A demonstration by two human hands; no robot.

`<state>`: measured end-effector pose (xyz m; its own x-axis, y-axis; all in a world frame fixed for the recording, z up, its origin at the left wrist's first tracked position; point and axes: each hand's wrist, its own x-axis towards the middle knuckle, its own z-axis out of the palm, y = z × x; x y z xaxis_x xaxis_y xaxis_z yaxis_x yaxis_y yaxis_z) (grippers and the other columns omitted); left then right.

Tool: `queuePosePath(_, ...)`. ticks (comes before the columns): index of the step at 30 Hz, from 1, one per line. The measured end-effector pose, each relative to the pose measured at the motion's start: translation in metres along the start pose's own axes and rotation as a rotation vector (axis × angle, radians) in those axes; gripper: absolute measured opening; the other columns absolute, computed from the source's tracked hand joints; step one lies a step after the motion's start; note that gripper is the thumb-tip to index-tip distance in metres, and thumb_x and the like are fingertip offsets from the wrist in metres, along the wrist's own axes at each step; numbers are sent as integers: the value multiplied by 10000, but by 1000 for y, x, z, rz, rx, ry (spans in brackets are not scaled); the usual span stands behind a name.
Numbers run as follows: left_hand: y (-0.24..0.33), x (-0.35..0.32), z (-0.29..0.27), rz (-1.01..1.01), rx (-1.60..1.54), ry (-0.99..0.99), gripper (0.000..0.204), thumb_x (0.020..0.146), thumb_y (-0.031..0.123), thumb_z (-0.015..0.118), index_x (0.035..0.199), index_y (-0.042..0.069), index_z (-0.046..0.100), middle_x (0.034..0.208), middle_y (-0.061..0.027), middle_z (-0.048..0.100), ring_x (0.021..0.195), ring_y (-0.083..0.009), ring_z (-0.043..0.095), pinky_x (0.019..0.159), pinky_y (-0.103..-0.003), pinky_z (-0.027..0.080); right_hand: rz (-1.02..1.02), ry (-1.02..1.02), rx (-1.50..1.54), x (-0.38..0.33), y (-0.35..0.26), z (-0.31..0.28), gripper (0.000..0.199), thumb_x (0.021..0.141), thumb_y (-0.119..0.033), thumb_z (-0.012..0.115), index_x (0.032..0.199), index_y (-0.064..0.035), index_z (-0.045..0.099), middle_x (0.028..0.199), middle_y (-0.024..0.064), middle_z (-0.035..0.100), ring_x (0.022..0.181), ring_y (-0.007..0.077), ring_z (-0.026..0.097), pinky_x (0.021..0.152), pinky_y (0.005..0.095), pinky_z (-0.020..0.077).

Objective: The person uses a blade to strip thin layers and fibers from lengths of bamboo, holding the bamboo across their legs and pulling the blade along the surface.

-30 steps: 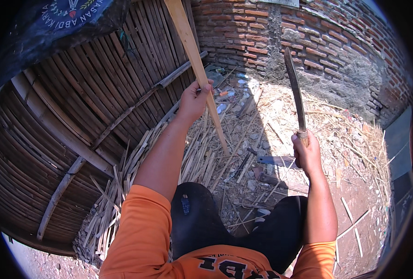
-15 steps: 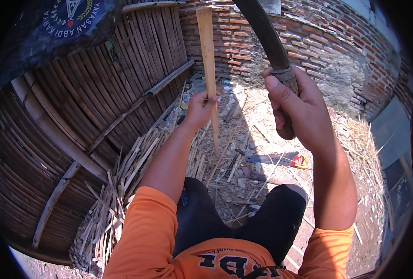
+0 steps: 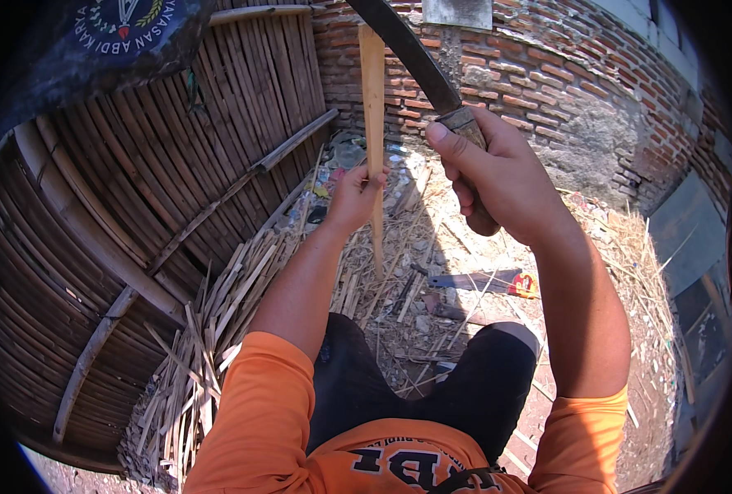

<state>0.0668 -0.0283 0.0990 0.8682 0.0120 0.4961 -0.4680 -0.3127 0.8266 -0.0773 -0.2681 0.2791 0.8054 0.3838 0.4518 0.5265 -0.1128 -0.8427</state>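
We hold a long, pale wooden strip [image 3: 372, 107] nearly upright in our left hand [image 3: 353, 200], its fingers wrapped around the lower part of the wood. The strip stands over the far half of the littered ground [image 3: 580, 362], toward the corner where the bamboo wall [image 3: 217, 156] meets the brick wall [image 3: 539, 90]; its narrow lower end reaches down to the debris, though we cannot tell whether it touches.

Our right hand [image 3: 500, 177] is raised, with its fingers gripping the wooden handle of a machete [image 3: 413, 66]. The dark blade slants up and leftward, past the top of the strip, and runs out of view. Whether blade and wood touch, we cannot tell.

Beyond our knees, near the middle of the ground, lies a saw [image 3: 474, 280] with a red and yellow handle, and just on our side of it a length of brownish wood [image 3: 463, 314]. Along the ground's left edge, at the foot of the bamboo wall, we have a heap of thin split sticks [image 3: 238, 300]. A grey panel [image 3: 687, 235] leans at the right edge.
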Motion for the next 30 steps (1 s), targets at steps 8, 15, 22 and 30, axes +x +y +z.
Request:
queuePosePath(8,1,2,0,25,4,10,303,1030,306,628,1212,66,665,982,-18,668,888,-107,609,799,-315,502,2,3,-45,3,3,2,436,961,-438,692,1012,-19,582,698,24,563,487,85,543,416,242,413)
queuePosePath(15,4,-1,3,21,12,30,301,1024,321,634,1193,74,674,935,-15,671,823,-99,613,701,-296,519,12,43,-55,0,6,1,473,959,-459,690,1057,-6,595,703,27,572,491,78,549,435,241,433)
queuePosePath(22,3,1,5,-16,-10,24,300,1025,324,631,1192,79,678,951,-20,677,818,-99,617,678,-293,524,-14,64,-75,-1,5,-1,452,959,-455,690,1029,-19,591,668,7,563,491,75,551,439,240,432)
queuePosePath(30,8,0,3,-30,0,-1,305,1026,307,632,1200,60,671,968,-23,679,883,-122,624,810,-322,516,66,53,-24,-6,-3,3,314,1003,-298,590,1189,-49,543,727,18,554,535,89,510,522,259,443)
